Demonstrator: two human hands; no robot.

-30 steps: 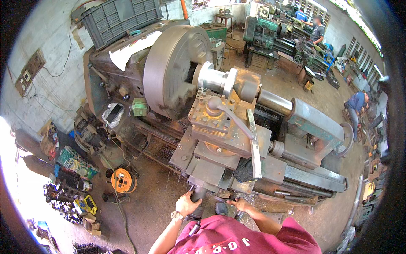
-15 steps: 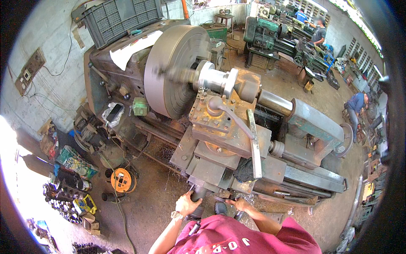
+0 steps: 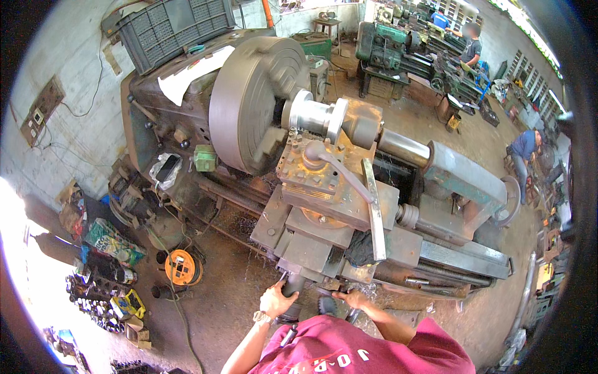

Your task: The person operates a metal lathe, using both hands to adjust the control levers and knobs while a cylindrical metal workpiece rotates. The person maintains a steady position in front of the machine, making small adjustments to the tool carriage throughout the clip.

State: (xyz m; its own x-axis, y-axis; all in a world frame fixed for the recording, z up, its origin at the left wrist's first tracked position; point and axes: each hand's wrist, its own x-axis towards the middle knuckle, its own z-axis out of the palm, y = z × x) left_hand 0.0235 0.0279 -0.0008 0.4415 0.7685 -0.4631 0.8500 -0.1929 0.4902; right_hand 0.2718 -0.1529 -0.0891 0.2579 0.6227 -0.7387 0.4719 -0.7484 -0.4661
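Observation:
A large lathe fills the middle. Its big round chuck (image 3: 240, 103) is blurred by spinning, and a shiny stepped metal workpiece (image 3: 311, 117) runs between it and the tailstock (image 3: 467, 177). The tool post (image 3: 314, 165), with a long clamp lever (image 3: 349, 174) on top, stands close to the workpiece. At the front of the carriage my left hand (image 3: 277, 300) is closed around a handle beside a dark grey cylinder (image 3: 293, 285). My right hand (image 3: 355, 299) is closed on a dark lever end below the carriage; its exact shape is partly hidden by my fingers.
A flat metal bar (image 3: 374, 215) leans across the carriage. An orange cable reel (image 3: 182, 267) and its cord lie on the floor at left. A grey plastic crate (image 3: 177, 28) rests on the headstock. Two people work farther off, one at a green lathe (image 3: 381, 47), one bending (image 3: 524, 148).
The chuck has turned; its blurred jaws show at different places. Both hands stay at the same controls. The view has shifted very slightly.

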